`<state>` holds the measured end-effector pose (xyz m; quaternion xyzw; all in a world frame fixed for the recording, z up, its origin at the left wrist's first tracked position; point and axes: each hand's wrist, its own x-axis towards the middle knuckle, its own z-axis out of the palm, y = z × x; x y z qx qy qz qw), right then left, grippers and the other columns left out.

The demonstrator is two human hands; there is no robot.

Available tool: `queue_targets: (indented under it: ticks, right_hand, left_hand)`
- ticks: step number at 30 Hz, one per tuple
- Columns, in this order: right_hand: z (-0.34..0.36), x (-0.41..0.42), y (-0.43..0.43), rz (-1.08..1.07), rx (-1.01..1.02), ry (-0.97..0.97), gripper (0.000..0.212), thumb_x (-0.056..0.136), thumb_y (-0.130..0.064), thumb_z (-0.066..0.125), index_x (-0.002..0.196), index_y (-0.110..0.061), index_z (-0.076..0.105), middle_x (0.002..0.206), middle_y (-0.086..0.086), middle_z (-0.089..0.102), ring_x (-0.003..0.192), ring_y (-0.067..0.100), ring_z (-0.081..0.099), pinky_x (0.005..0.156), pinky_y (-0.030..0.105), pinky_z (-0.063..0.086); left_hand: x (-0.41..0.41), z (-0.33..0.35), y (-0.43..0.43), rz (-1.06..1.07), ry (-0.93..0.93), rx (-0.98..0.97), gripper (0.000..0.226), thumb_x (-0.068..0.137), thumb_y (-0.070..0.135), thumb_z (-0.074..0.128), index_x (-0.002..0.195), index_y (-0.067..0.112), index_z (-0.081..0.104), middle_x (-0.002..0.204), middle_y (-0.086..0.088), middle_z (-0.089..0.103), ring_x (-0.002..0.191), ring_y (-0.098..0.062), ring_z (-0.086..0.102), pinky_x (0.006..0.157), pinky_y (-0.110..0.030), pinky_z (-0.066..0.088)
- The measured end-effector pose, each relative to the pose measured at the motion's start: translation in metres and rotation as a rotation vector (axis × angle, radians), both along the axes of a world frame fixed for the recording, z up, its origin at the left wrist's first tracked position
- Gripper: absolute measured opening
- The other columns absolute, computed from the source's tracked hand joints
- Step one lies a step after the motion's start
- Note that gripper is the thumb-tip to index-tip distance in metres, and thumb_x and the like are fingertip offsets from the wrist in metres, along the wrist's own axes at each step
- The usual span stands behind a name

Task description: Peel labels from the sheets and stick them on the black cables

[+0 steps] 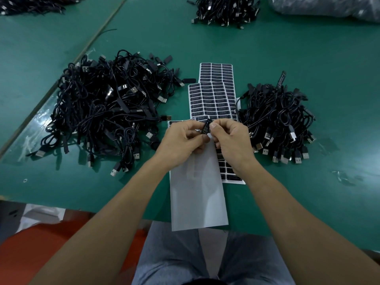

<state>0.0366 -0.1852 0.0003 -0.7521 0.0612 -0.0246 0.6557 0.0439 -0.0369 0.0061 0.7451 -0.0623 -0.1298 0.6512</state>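
Label (pixel 206 128) is pinched by left hand (pixel 183 140) and right hand (pixel 230 140); much seems left, with the nine-o'clock cable pile (pixel 102 103) big and twelve-o'clock sheets (pixel 211 99) mostly full.

Table top (pixel 308 58): green, smooth, semi-gloss. Black cables (pixel 107 103): matt plastic jacket; USB plugs (pixel 113 173): shiny metal. Label sheets (pixel 211 87): white paper backing; labels (pixel 207 99) matt blk. Stripped sheet (pixel 197 192): smooth white paper. Trousers (pixel 174 254): grey cloth, matt.
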Motion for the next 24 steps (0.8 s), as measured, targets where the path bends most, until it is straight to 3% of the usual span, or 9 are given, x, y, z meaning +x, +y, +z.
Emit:
queue_targets:
  ticks: [7,12,18,24]
  right_hand:
    - [0.0019,-0.0026,0.0001,0.053,0.043,-0.025,0.024,0.099,-0.012,0.058,0.078,-0.021,0.065,0.058,-0.017,0.058,0.060,-0.001,0.049,0.061,0.016,0.043]
    - [0.0047,-0.0043,-0.0023,0.071,0.168,-0.025,0.024,0.099,-0.006,0.056,0.077,-0.014,0.062,0.060,-0.010,0.053,0.056,0.002,0.043,0.055,0.015,0.040]
    - [0.0030,-0.0022,-0.0001,0.057,0.103,-0.004,0.024,0.099,-0.009,0.058,0.077,-0.018,0.064,0.058,-0.015,0.056,0.057,0.002,0.045,0.056,0.014,0.042]
    - [-0.0001,-0.0003,-0.0028,0.035,0.087,-0.004,0.023,0.098,-0.011,0.058,0.077,-0.019,0.065,0.063,-0.008,0.056,0.060,0.006,0.045,0.057,0.018,0.043]
  left_hand:
    - [0.0007,-0.0023,0.0003,0.016,-0.005,0.016,0.016,0.094,0.003,0.068,0.102,0.016,0.069,0.075,-0.006,0.073,0.061,-0.008,0.064,0.062,-0.021,0.057]
    - [-0.0004,-0.0015,0.0003,0.022,-0.020,0.009,0.029,0.093,0.001,0.067,0.091,0.030,0.068,0.066,0.003,0.072,0.059,-0.007,0.063,0.062,-0.020,0.057]
    - [0.0001,-0.0016,0.0000,0.025,-0.003,0.002,0.024,0.093,0.000,0.068,0.096,0.025,0.067,0.075,-0.007,0.074,0.063,-0.012,0.064,0.065,-0.024,0.060]
    - [-0.0008,-0.0003,-0.0008,0.026,0.007,-0.005,0.026,0.093,0.001,0.068,0.095,0.026,0.065,0.075,-0.006,0.073,0.062,-0.009,0.064,0.063,-0.021,0.057]
